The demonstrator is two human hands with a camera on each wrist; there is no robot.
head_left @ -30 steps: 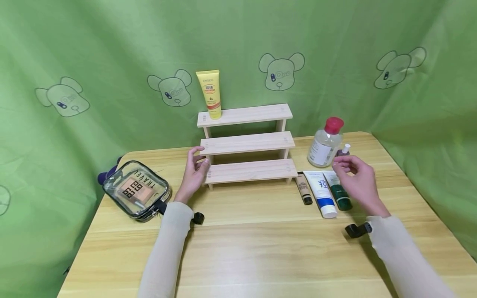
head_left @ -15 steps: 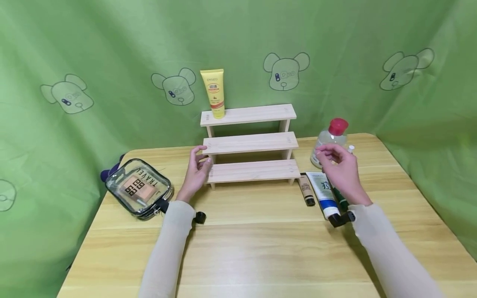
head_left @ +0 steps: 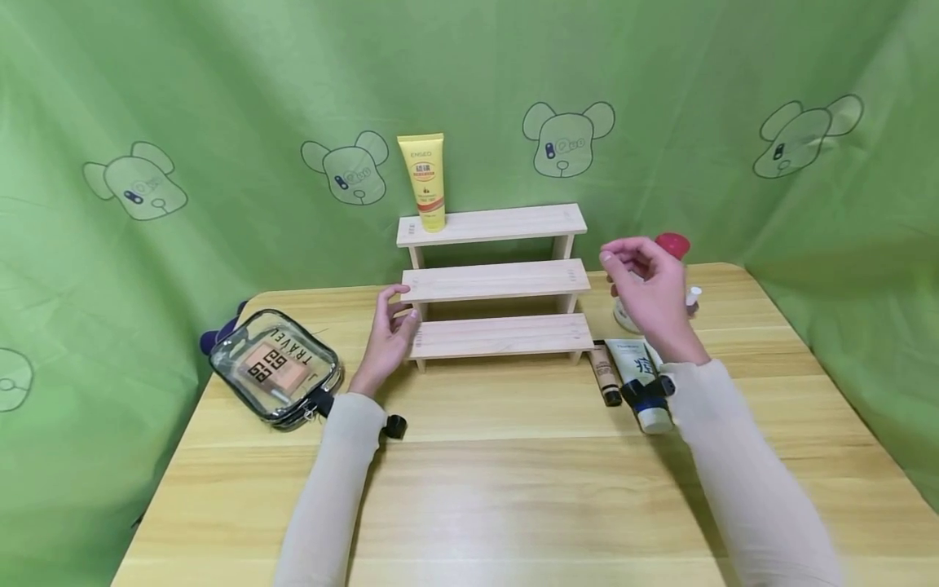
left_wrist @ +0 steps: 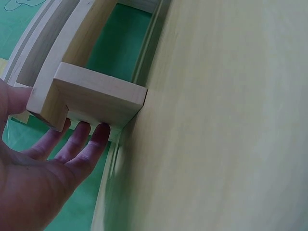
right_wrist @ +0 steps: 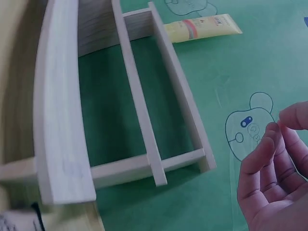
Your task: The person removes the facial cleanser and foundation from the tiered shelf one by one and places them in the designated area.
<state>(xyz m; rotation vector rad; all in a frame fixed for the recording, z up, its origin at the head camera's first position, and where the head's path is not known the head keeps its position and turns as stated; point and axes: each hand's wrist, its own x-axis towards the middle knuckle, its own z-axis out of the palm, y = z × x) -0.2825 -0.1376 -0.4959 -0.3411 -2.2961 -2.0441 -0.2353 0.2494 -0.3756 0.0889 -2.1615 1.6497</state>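
A pale wooden three-step shelf stands at the table's back. My left hand holds its left end; in the left wrist view the thumb lies at a plank's end and several fingers touch the side panel. A yellow tube stands upright on the top step at the left. My right hand hovers in the air right of the shelf, fingers loosely curled, thumb tip against the index finger. Nothing shows between them. Behind that hand, a red-capped clear bottle is partly hidden.
A beige tube with black cap and a white-and-blue tube lie right of the shelf. A small bottle's white cap shows behind the right hand. A clear travel pouch lies at left. Green curtain hangs behind.
My right hand has moved left and up, from over the lying tubes and small bottle to in front of the red-capped bottle. The left hand stays at the shelf.
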